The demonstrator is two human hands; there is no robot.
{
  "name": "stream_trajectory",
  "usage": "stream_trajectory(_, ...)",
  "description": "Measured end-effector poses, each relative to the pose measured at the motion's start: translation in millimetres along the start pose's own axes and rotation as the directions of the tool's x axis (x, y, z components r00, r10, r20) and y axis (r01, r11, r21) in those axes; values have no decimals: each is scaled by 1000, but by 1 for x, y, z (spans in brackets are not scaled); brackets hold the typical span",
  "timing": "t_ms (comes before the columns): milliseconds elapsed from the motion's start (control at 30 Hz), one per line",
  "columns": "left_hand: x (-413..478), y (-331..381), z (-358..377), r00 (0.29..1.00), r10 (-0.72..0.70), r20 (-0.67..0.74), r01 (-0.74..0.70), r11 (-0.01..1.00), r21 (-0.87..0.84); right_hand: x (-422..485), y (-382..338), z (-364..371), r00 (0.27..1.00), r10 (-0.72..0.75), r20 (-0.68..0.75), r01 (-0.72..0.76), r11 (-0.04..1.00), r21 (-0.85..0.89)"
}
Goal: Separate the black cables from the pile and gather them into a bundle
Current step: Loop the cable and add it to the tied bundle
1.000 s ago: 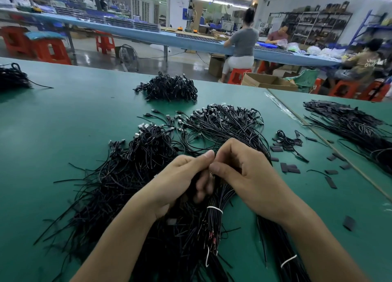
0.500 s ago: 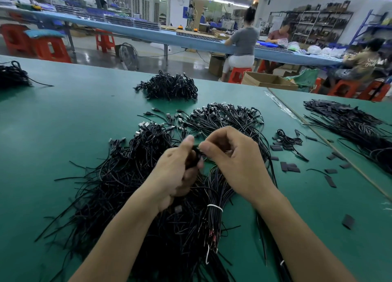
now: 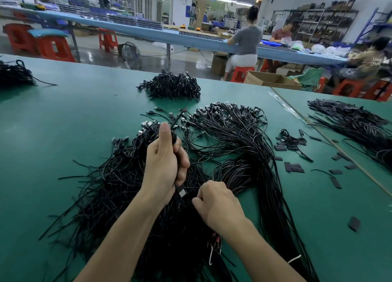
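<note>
A big pile of thin black cables (image 3: 229, 146) with metal plugs sprawls across the green table (image 3: 63, 122). My left hand (image 3: 167, 165) grips a small bundle of black cables upright above the pile, thumb pointing up, with a plug end sticking out below the fist. My right hand (image 3: 216, 203) is lower and nearer to me, fingers curled into the cables at the pile's near part; what it pinches is hidden. White ties (image 3: 211, 258) bind some strands close to me.
A separate heap of black cables (image 3: 171, 86) lies farther back, another (image 3: 12, 73) at the far left, and a long one (image 3: 356, 124) on the right. Small black tabs (image 3: 293, 167) are scattered to the right. People sit at a blue bench behind.
The hands have parted. My left hand rose with a small bundle of cables in its fist. My right hand dropped toward me into the near part of the pile.
</note>
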State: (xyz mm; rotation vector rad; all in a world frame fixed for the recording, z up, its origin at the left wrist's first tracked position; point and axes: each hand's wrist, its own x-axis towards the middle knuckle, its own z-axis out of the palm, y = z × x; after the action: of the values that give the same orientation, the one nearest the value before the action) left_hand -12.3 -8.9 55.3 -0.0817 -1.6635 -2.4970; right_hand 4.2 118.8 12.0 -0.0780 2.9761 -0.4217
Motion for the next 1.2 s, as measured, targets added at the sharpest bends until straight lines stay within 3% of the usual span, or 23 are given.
stream_trajectory(300,-1,5,1,999,18,35,-19,999,32,-14,20,-58,998,-29,61,22,993,116)
stream_trajectory(400,-2,7,3,999,-12,49,6,991,133,-22,26,-90,990,-91,-112,116,962,249)
stream_trajectory(500,-6,8,7,994,-22,111,-7,968,252,-28,16,-103,914,-128,-385,300,852,429)
stream_trajectory(567,-10,10,11,982,-13,188,-41,960,277,-30,4,-102,879,-165,-448,386,797,464)
stream_trajectory(767,-14,14,18,960,90,266,-103,994,37,-40,-7,-98,827,-403,-392,492,857,156)
stream_trajectory(933,-16,10,21,970,187,157,-206,971,121,-44,-8,-104,817,-446,-366,455,888,-67)
stream_trajectory(1067,-18,3,25,971,229,63,-235,965,112,-44,-10,-91,840,-292,-457,398,904,154)
stream_trajectory(1200,-18,1,26,969,249,14,-249,964,99,-40,-14,-77,888,-128,-441,358,795,489)
